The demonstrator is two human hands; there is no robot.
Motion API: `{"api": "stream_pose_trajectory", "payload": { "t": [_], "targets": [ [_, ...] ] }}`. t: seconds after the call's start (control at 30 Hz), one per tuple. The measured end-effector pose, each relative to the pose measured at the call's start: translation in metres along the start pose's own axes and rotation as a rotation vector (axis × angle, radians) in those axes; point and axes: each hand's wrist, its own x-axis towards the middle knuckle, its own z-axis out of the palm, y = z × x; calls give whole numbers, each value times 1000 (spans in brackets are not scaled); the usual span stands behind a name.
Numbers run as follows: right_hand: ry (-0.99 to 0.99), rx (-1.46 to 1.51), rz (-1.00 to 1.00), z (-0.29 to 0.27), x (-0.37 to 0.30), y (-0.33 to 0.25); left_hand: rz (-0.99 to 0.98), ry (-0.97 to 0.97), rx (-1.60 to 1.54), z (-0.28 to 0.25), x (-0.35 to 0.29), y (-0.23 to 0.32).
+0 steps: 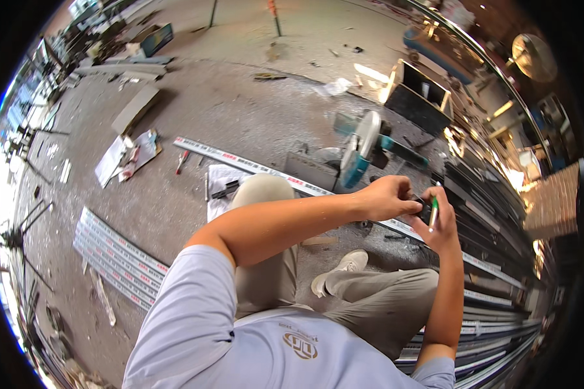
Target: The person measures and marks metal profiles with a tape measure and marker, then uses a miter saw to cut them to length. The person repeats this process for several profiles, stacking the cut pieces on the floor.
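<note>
My left hand (388, 198) reaches across to the right, its fingers pinched against a small dark object (424, 210) whose kind I cannot make out. My right hand (444, 223) is closed at the other side of that object. A green and white pen (434, 214) stands out between its fingers. Under both hands runs a long film-wrapped metal profile (259, 167), lying diagonally from the left to the far right. Just behind it, beyond my left hand, stands a teal cut-off saw (363, 155) with its round guard up.
A bundle of wrapped profiles (113, 253) lies on the floor at left. Dark profiles (483, 204) are stacked at right. Papers (128, 155) and a board (135, 108) lie ahead left. A black open box (418, 97) stands beyond the saw. White paper (224, 181) lies beside my knee.
</note>
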Motion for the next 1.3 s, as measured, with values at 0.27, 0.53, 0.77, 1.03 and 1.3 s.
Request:
{"api": "stream_pose_trajectory", "payload": {
  "t": [0.27,0.53,0.77,1.03,1.3],
  "targets": [
    [-228,-88,236,-15,-39,86,104,395,-364,-158,-36,50],
    [-409,-223,617,-6,-146,257,-216,1314,-576,-480,-212,-146],
    [-361,-162,677,100,-168,325,-580,1564,-383,-448,-229,-324],
    [-372,-301,571,189,-104,298,-812,1235,-136,-395,-192,-362],
    [-331,-348,539,198,-84,288,-811,1228,-69,-393,-201,-358]
  ]
}}
